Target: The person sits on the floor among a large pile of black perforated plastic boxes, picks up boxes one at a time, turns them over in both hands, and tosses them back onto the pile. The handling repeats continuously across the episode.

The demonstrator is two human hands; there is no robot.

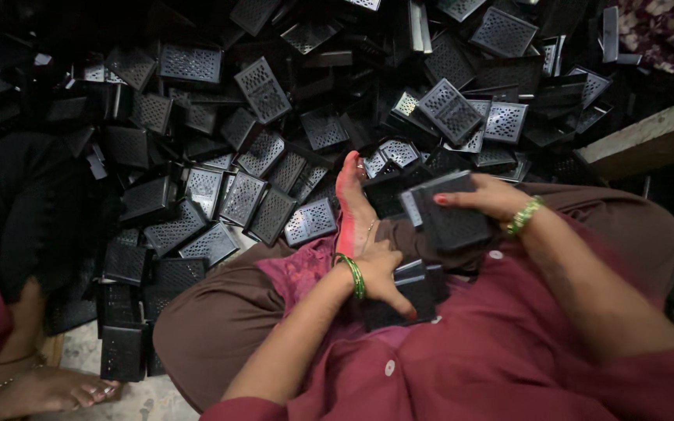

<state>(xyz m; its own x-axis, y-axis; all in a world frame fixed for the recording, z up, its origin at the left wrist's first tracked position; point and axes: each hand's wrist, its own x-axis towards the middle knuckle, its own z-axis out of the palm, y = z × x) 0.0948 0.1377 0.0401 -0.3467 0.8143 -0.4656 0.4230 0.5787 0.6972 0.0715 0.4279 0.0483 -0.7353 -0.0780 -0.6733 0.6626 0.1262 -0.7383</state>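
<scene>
Two hands work over the lap of a seated person in maroon clothes and brown trousers. The right hand (484, 196), a green bangle at its wrist, is closed on a stack of black plastic plates (450, 212), fingers over the upper edge; the stack sits above the right thigh, its long axis running from upper left to lower right, broad face tilted up toward the camera. At least two plates show in that stack by their edges; the exact count cannot be told. The left hand (384, 274), also with green bangles, rests curled on a second black stack (407, 296) lying in the lap, thumb pressed on its near face; its long side runs roughly left to right. Between the two stacks lies the person's bare foot (355, 204), sole up, toes pointing away. Beyond the foot spreads a big heap of perforated black plates (274, 156), dozens of them, tipped every way, too many to count. At the right edge a pale wooden plank (649, 139) slants over the heap. At lower left another person's bare foot (56, 390) rests on the floor beside an upright row of plates (122, 351)
</scene>
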